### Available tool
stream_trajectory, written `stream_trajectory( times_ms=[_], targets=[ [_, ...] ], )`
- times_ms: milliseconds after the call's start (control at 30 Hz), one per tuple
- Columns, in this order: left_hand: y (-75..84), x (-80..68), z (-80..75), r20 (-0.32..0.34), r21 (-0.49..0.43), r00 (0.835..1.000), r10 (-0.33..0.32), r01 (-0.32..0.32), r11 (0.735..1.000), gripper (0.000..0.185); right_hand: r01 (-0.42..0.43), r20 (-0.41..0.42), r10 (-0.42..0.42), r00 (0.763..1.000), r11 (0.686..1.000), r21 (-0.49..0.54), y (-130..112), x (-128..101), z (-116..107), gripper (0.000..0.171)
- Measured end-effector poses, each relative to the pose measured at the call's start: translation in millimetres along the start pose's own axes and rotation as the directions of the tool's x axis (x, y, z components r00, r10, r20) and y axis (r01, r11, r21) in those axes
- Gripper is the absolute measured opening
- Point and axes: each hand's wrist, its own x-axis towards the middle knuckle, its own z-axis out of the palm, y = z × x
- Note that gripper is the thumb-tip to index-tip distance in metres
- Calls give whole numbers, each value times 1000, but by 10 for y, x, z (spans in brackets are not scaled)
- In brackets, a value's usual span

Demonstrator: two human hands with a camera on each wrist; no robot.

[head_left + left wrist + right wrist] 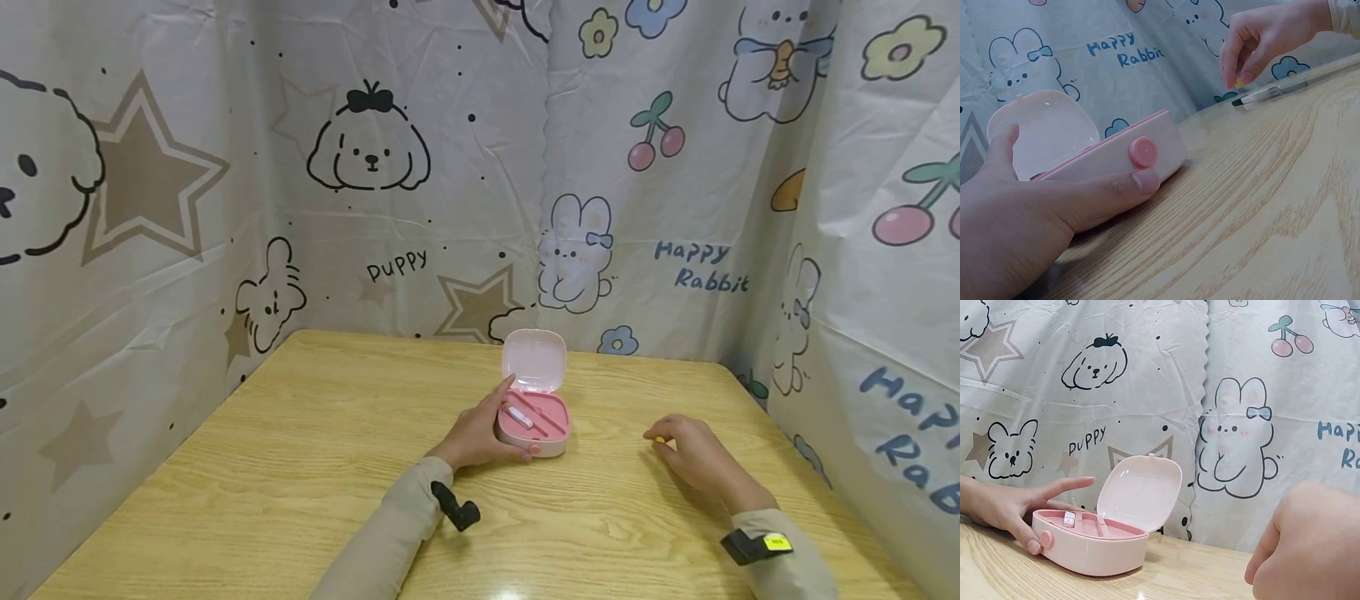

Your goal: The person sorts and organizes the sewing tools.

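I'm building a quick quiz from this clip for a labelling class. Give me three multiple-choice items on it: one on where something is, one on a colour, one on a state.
1. Where is the left hand?
A. Against the side of the pink case
B. Flat on the table's far corner
C. On the curtain

2. What colour is the small thing pinched by the right hand?
A. Blue
B. Yellow
C. Black

3. How does the case's lid stand?
A. Shut
B. Taken off, lying on the table
C. Open, standing up at the back

Key:
1 A: the head view shows thumb and fingers on either side of the case.
2 B: the left wrist view shows a yellow bit between the fingertips.
3 C: the right wrist view shows the lid raised at the back, the inside of the case showing.
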Motion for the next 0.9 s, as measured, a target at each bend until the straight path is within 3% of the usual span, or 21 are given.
stream_trajectory(
  times_ms=[600,900],
  targets=[
    [-14,1,13,-10,-10,1000,1,-1,1000,131,57,-35,-57,998,998,-2,-148,110,30,17],
    [-10,6,12,-6,-8,1000,1,-1,1000,130,124,-70,-125,990,992,-7,-283,173,80,17]
  ],
)
